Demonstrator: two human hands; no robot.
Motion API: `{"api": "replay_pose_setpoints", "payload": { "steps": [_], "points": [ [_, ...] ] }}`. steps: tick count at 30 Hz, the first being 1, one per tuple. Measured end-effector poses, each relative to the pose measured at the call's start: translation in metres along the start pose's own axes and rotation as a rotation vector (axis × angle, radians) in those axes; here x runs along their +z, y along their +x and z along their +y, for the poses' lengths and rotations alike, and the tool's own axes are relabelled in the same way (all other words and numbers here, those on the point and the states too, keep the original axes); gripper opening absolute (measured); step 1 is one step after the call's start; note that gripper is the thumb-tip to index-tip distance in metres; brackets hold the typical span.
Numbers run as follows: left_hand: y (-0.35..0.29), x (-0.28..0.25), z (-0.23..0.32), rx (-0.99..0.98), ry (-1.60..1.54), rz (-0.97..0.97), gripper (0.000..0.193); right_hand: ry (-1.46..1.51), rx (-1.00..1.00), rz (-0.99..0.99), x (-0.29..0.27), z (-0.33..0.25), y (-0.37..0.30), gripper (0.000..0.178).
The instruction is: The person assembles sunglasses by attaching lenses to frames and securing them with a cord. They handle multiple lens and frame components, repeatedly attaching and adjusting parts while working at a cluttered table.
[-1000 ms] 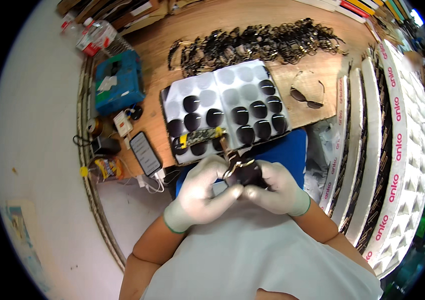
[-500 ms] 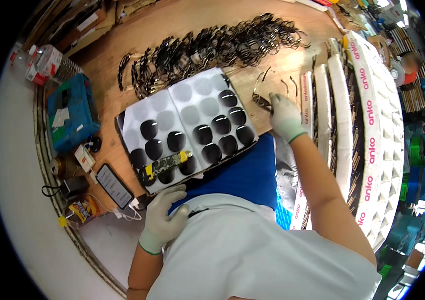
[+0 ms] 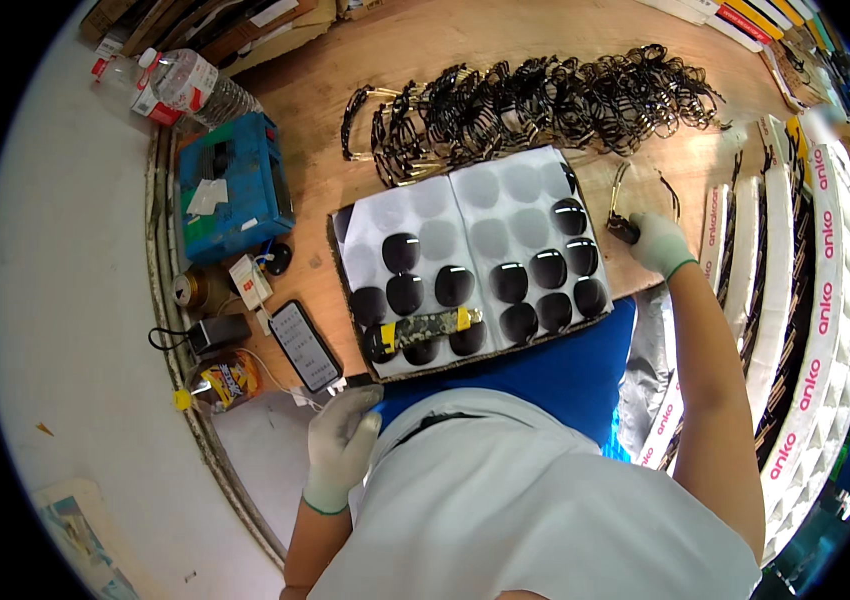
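Note:
My right hand [image 3: 663, 245], in a pale glove, has its fingers closed on the front of a pair of dark sunglasses [image 3: 624, 230] on the table, temples pointing away. Left of it lies a shallow tray [image 3: 480, 362] lined with white sheets, on which several dark, rounded lenses [image 3: 508, 283] sit in rows. Fainter lens shapes show through the sheet farther back. Across the tray's near left part rests a camouflage-patterned strip with yellow ends [image 3: 432, 328]. My left hand [image 3: 342, 440], gloved too, hangs by the tray's near left corner, thumb apart from loosely extended fingers, holding nothing.
A long heap of dark glasses frames [image 3: 535, 105] stretches behind the tray. On the left are a phone [image 3: 306, 346], a blue case [image 3: 230, 190], plastic bottles [image 3: 200, 85], a snack packet [image 3: 227, 382] and cables. White divided cartons [image 3: 810, 330] holding glasses stand at right.
The whole view has swung left, so the table's contents appear farther right. My right hand stays at the sunglasses. My left hand remains low near the tray, with little change in pose.

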State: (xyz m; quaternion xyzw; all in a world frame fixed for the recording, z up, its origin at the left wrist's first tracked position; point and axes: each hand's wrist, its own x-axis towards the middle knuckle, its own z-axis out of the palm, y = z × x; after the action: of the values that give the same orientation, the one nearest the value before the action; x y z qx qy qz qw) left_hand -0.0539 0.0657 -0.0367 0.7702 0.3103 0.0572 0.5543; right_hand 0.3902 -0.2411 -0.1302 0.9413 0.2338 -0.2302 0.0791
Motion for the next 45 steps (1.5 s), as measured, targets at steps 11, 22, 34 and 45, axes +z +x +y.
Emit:
{"api": "replay_pose_setpoints", "payload": {
  "steps": [11,22,34,45],
  "points": [
    [0.425,0.000,-0.018,-0.062,0.298,0.346,0.068,0.152,-0.192,0.583,-0.030,-0.032,-0.037,0.035],
    [0.403,-0.003,0.033,-0.243,-0.004,0.295,0.052,0.402,-0.600,0.413,-0.023,-0.289,-0.056,0.035],
    [0.154,-0.031,0.063,0.450,0.011,0.279,0.021,0.499,-0.660,0.245,-0.037,-0.294,-0.038,0.029],
    [-0.002,0.015,0.023,0.474,-0.220,-0.110,0.021,1.487,-0.702,0.370,-0.004,-0.201,-0.217,0.019]
  ]
}}
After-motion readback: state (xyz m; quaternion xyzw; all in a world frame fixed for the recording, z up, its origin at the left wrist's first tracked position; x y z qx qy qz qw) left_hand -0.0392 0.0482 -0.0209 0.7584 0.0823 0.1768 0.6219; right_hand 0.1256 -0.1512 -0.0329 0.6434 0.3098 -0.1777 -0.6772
